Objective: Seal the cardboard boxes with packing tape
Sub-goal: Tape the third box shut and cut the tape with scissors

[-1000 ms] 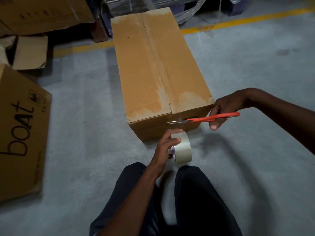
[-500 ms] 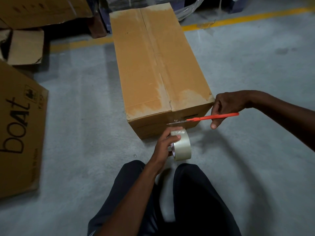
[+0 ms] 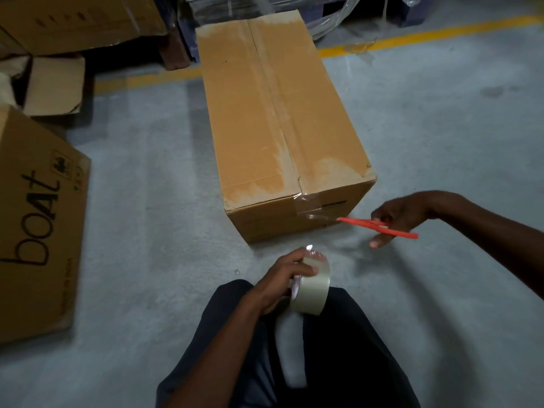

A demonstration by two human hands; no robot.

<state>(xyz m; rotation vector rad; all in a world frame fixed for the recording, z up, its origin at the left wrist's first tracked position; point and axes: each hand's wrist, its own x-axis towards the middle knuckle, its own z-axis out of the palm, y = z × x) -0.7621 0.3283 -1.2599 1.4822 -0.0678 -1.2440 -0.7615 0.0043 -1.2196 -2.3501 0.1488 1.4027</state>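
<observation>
Grey concrete floor (image 3: 441, 136), crossed at the far side by a yellow painted line (image 3: 412, 38), fills the view, with loose brown cartons along the left, the nearest one printed "boat" (image 3: 38, 219). Largest of the task's things, the long brown cardboard box (image 3: 273, 113) lies in the middle with its long axis running from near to far, and clear tape already covers its centre seam. That strip turns over the near top edge and ends as a shiny loose tail (image 3: 309, 206) on the near end face, a little right of centre. Well apart from the box, close above the dark-trousered knees, the left hand (image 3: 282, 281) curls its fingers round the pale roll of clear packing tape (image 3: 312, 287), thumb on the rim. Out to the right, the right hand (image 3: 394, 216) grips the orange-handled scissors (image 3: 379, 226); their blades point left at the tail's lower edge and are blurred, so whether they touch it cannot be told. Pressing the tail flat looks like the next move, and the right hand is the nearer, though it is occupied.
</observation>
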